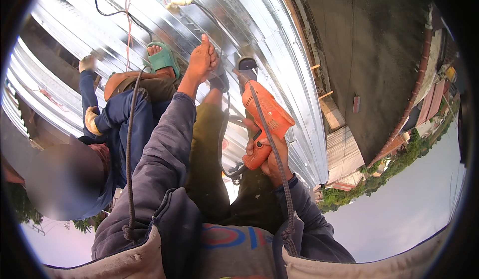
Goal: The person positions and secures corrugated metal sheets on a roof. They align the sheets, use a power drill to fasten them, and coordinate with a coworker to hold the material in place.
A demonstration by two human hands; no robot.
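My right hand is wrapped round the grip of an orange power drill. The drill's front end points away from me, toward my dark shoe, and its dark cord runs down from the grip and loops forward between my legs. My left hand is raised over the ribbed metal roofing sheets, left of the drill and apart from it. Its fingers are curled in and one digit points up. Whether anything small is inside that hand, I cannot make out.
A co-worker in blue squats close on my left, one green sandal on the sheets. A pale cord connector and thin red wires lie ahead. The roof edge drops off at right toward a grey surface. Hood cords hang across the view.
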